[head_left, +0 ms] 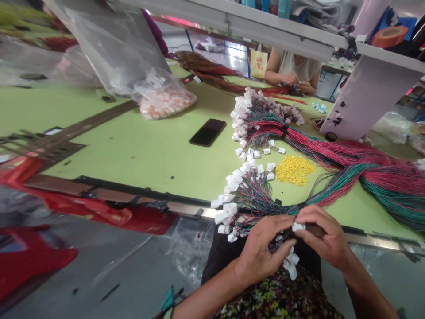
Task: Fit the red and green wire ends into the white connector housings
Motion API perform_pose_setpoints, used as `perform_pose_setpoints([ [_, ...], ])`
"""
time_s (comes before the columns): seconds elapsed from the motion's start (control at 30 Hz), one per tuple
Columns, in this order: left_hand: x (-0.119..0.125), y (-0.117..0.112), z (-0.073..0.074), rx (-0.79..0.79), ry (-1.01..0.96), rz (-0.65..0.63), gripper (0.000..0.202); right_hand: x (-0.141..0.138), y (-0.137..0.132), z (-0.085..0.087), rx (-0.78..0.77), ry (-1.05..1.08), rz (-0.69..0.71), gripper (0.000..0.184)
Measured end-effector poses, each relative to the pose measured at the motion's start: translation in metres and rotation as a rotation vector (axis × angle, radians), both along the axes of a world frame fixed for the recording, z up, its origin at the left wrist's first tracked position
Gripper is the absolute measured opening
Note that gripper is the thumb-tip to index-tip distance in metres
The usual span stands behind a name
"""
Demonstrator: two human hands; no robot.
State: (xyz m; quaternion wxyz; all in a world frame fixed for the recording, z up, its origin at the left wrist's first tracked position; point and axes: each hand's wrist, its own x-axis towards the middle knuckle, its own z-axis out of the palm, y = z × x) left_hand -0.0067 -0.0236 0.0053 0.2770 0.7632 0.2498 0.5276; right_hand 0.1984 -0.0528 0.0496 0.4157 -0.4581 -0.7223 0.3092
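At the front edge of the table my two hands are close together over my lap. The thumb and fingers of my right hand [323, 235] pinch a small white connector [298, 226]. My left hand [265, 246] is closed around thin wires just left of that connector; its fingers partly hide them. More white connectors [291, 266] hang below my hands. From the wire bundle [259, 190], red, green and black leads fan out to several white connectors [229, 208] left of my hands. Behind lies a heap of small yellow pieces [295, 170].
A larger wire harness [348, 150] stretches to the right. A black phone [208, 132] and a clear bag of orange-and-white parts [166, 99] lie on the green table [139, 155]. A shelf post [372, 93] stands at right. Another person [294, 73] works across the table.
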Motion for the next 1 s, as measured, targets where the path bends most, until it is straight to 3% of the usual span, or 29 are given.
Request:
perform_pose_setpoints([
  [0.07, -0.019, -0.007, -0.008, 0.021, 0.038, 0.033, 0.036, 0.012, -0.015, 0.002, 0.042, -0.168, 0.021, 0.02],
  [0.23, -0.071, -0.03, -0.042, -0.142, 0.052, 0.095, 0.029, 0.034, -0.042, -0.008, -0.16, -0.545, 0.149, 0.012],
  [0.33, -0.082, -0.04, -0.065, -0.504, 0.18, 0.005, 0.016, 0.029, -0.037, -0.011, -0.129, -0.555, 0.121, 0.011],
  [0.4, -0.079, -0.04, -0.078, -0.834, 0.2, -0.022, 0.023, 0.019, -0.025, -0.007, -0.052, -0.476, 0.07, 0.01],
  [0.5, -0.066, -0.033, -0.087, -1.232, -0.086, -0.046, 0.042, -0.007, 0.0, 0.0, 0.126, -0.395, -0.013, 0.009],
  [0.6, -0.057, -0.023, -0.084, -1.459, -0.523, -0.102, 0.033, -0.039, 0.021, -0.004, 0.199, -0.45, -0.016, 0.028],
  [0.7, -0.057, -0.023, -0.079, -1.486, -0.901, -0.053, 0.016, -0.069, 0.033, -0.016, 0.19, -0.572, 0.025, 0.053],
  [0.77, -0.062, -0.029, -0.079, -1.485, -1.023, -0.049, 0.018, -0.083, 0.038, -0.024, 0.192, -0.653, 0.042, 0.071],
  [0.87, -0.069, -0.043, -0.081, -1.462, -1.027, -0.102, 0.033, -0.095, 0.043, -0.032, 0.201, -0.745, 0.055, 0.082],
  [1.0, -0.074, -0.058, -0.081, -1.191, -0.893, -0.07, 0.06, -0.105, 0.048, -0.032, 0.218, -0.826, 0.039, 0.072],
])
